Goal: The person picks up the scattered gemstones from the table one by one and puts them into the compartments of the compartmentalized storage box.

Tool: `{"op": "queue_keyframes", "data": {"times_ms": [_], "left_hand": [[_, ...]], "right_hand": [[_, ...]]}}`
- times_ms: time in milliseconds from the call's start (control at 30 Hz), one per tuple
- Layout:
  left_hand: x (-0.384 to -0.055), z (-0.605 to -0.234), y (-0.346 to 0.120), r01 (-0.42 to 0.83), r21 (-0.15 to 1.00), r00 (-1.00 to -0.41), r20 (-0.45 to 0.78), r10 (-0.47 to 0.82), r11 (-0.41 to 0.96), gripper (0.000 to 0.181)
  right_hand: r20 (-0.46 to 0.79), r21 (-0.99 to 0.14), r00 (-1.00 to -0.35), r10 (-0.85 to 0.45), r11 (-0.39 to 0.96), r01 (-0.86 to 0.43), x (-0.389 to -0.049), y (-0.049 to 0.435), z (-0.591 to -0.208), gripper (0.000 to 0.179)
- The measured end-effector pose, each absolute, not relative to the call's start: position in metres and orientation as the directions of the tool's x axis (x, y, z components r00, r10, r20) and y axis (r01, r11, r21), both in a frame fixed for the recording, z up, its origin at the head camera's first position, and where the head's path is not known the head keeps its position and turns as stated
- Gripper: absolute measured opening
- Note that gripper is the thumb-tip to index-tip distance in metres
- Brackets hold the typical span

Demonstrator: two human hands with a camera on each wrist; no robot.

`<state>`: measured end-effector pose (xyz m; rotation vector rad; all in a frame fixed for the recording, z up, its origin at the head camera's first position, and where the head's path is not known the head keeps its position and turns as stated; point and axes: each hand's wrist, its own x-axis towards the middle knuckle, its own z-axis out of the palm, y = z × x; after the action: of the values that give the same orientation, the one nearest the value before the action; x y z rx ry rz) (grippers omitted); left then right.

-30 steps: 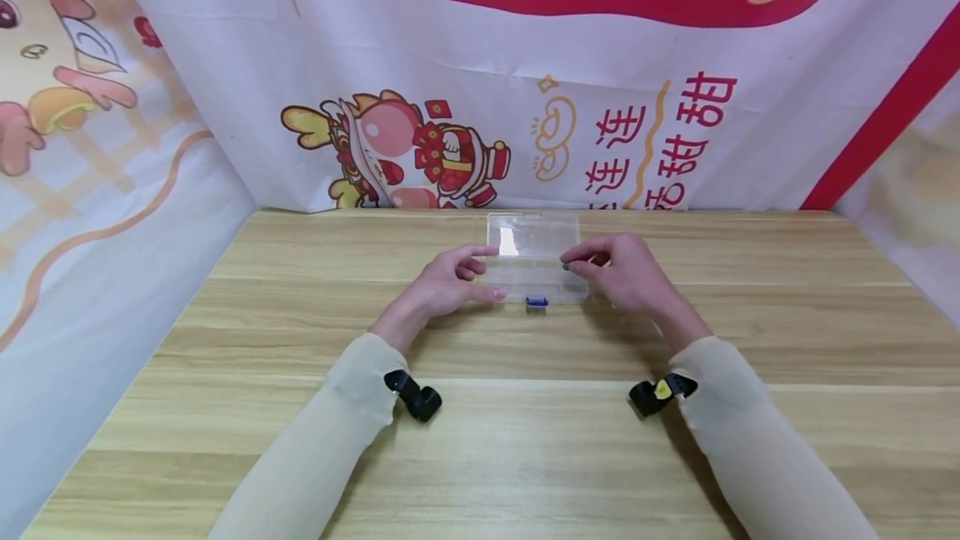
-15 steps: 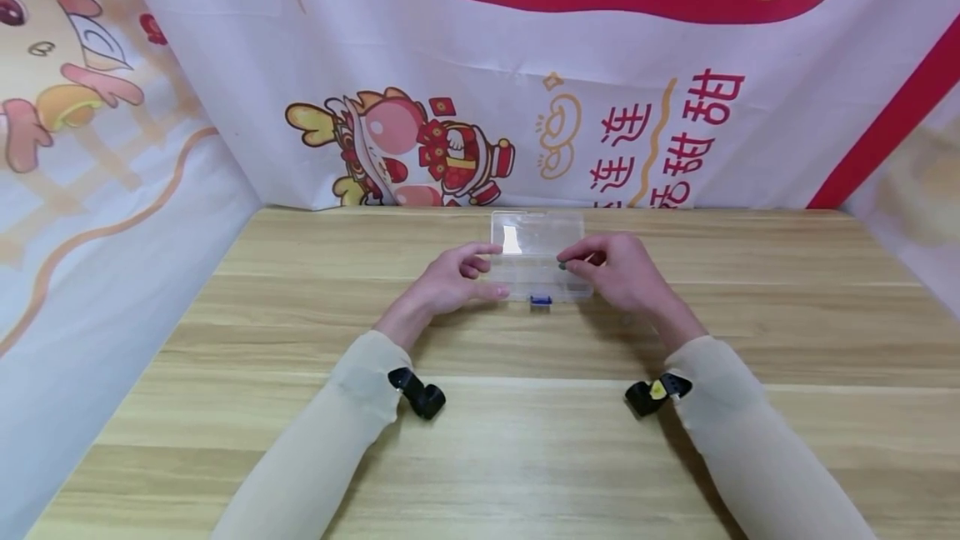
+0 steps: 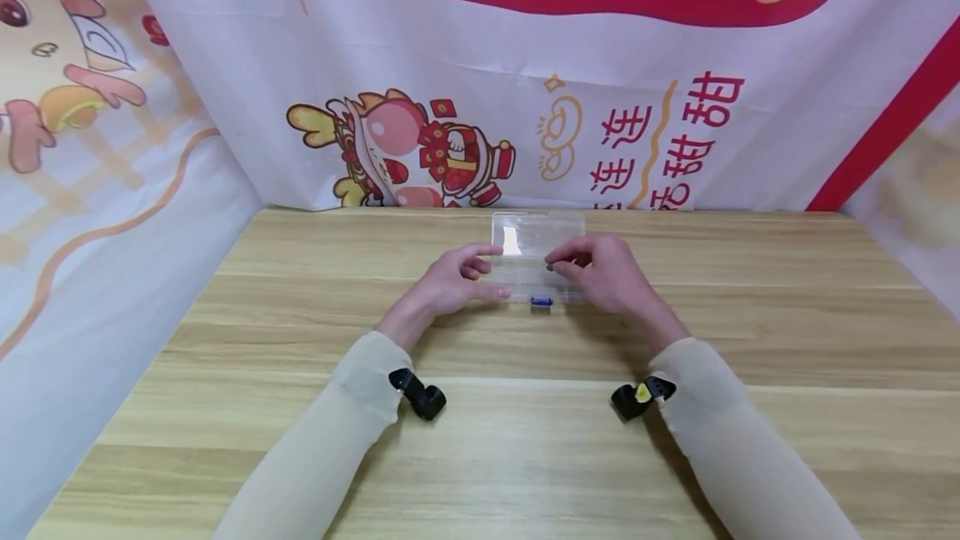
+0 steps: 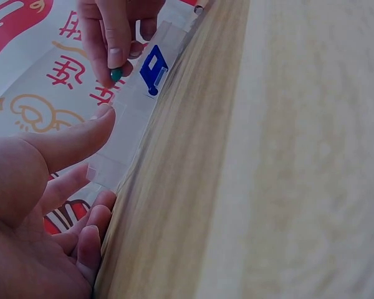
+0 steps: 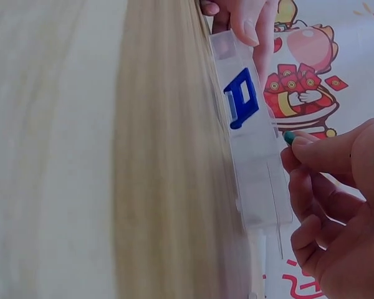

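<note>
A clear plastic compartment box [image 3: 525,275] stands with its lid [image 3: 540,232] raised at the far side of the table. Its blue latch [image 5: 242,99] faces the front. My left hand [image 3: 448,280] holds the box's left end, thumb at the front corner and index finger toward the hinge. Over the box, my right hand [image 3: 609,275] pinches a small green bead [image 5: 289,137] between thumb and index finger. In the left wrist view the same bead [image 4: 116,75] shows below the right fingertips. The compartments' contents are hard to make out through the plastic.
The wooden table [image 3: 480,457] runs back to a printed cloth [image 3: 450,40] hanging just behind the box. A small round object [image 4: 198,9] lies on the table beyond the box's right end. Black wrist cameras [image 3: 424,402] sit on both sleeves.
My right hand has shifted left with the green bead, from the box's right side toward its middle. My left hand stays at the box's left end.
</note>
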<state>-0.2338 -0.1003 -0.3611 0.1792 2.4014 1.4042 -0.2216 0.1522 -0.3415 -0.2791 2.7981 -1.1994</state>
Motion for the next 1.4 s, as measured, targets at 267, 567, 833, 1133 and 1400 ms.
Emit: {"op": "queue_keyframes", "data": {"times_ms": [267, 567, 833, 1133, 1400], "left_hand": [[-0.234, -0.363, -0.100, -0.068, 0.863, -0.930, -0.236, 0.280, 0.501, 0.066], [-0.235, -0.364, -0.099, -0.058, 0.865, -0.929, -0.229, 0.289, 0.498, 0.067], [-0.236, -0.365, -0.101, -0.054, 0.862, -0.928, -0.229, 0.292, 0.504, 0.067], [-0.235, -0.363, -0.101, -0.053, 0.864, -0.927, -0.229, 0.297, 0.501, 0.069], [-0.235, -0.362, -0.101, -0.061, 0.865, -0.927, -0.234, 0.294, 0.497, 0.069]], "right_hand": [[-0.015, -0.724, -0.978, -0.207, 0.677, -0.132, -0.223, 0.145, -0.343, 0.019], [-0.032, -0.714, -0.978, -0.208, 0.689, -0.124, -0.227, 0.139, -0.342, 0.019], [-0.054, -0.718, -0.979, -0.196, 0.689, -0.098, -0.230, 0.134, -0.345, 0.018], [-0.060, -0.712, -0.977, -0.204, 0.695, -0.101, -0.229, 0.136, -0.343, 0.019], [-0.012, -0.730, -0.977, -0.214, 0.670, -0.138, -0.224, 0.149, -0.341, 0.020]]}}
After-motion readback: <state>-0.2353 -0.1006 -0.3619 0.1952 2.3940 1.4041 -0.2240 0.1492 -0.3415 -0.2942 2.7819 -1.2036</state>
